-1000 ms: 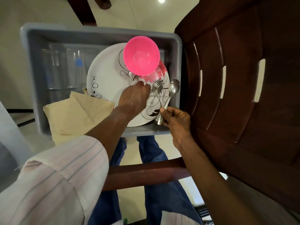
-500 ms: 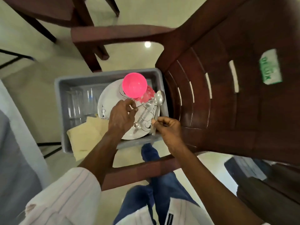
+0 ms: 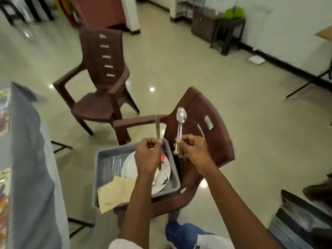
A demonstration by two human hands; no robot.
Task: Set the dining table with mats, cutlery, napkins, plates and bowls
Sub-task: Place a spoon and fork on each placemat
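Left hand raised knife; bowl mostly hidden.

Both hands have come up out of the grey tray. The left hand, which was down on the plate picking thru the cutlery, now grips a knife upright, blade pointing up. The right hand has raised its spoon from the tray's edge to vertical, bowl end up, approx level w/ the knife and in front of the chair back. The pink bowl is now mostly hidden behind the left hand.
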